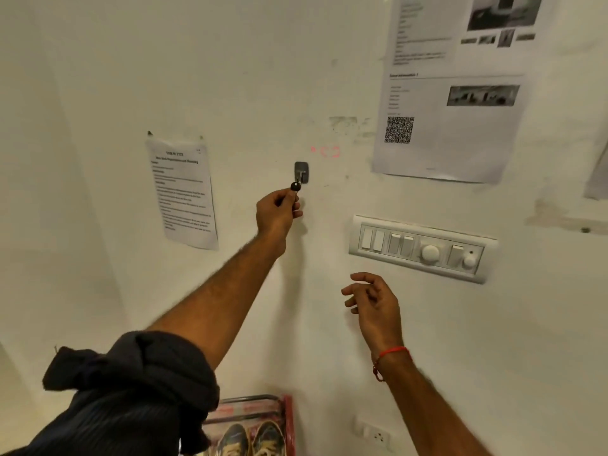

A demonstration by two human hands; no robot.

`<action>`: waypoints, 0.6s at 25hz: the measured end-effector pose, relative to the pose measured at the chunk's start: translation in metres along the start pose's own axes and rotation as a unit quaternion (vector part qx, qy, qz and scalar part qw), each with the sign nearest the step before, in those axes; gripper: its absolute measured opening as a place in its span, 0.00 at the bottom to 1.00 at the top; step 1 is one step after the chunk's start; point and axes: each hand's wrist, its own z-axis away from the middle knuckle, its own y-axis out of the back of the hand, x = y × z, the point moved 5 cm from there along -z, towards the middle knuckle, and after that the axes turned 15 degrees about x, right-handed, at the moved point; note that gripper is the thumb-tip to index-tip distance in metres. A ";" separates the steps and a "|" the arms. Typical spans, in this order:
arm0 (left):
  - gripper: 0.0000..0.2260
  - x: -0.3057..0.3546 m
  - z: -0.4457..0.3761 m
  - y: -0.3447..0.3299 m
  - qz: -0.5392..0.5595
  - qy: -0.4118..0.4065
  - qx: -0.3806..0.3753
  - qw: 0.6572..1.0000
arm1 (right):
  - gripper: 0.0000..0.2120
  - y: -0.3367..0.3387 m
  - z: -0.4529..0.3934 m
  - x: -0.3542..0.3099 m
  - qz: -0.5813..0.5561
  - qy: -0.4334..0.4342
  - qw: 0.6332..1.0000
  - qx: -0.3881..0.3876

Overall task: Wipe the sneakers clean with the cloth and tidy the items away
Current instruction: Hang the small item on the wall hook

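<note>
the sneakers [251, 439] sit at the bottom edge of the view, toes pointing up toward the wall, side by side on a red-framed rack [289, 419] with metal bars. only their front parts show. the cloth cannot be made out anywhere in the view.

above them, the left hand [276, 212] reaches up to the wall, its grip closed on a small dark-headed key [295, 187], pinched between thumb and fingers. the key's head is right at a small metal hook [301, 172] stuck to the wall; whether it hangs on the hook cannot be told. the left arm carries a dark sleeve [131, 390] rolled up above the elbow.

the right hand [371, 301] hovers lower and to the right, apart from the wall, its grip loose and holding nothing, fingers lightly curled. a red thread bracelet [391, 353] circles its wrist.

just right of the right hand, a white switch panel [421, 248] with rocker switches and two round knobs is fixed to the wall. a printed sheet [184, 192] hangs left of the hook, and a larger sheet with photos and a square code [450, 90] hangs upper right. a white socket [375, 434] sits low on the wall, right of the rack.
</note>
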 end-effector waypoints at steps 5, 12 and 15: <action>0.08 0.007 -0.022 -0.013 0.016 0.008 0.006 1.000 | 0.11 0.005 0.007 0.005 0.020 -0.005 1.000 0.019; 0.06 0.013 -0.022 -0.013 0.028 0.043 0.030 0.998 | 0.12 0.008 0.015 0.011 0.036 -0.007 0.999 0.034; 0.06 0.013 -0.024 -0.011 0.028 0.058 0.034 0.997 | 0.12 0.007 0.017 0.013 0.045 -0.007 0.998 0.033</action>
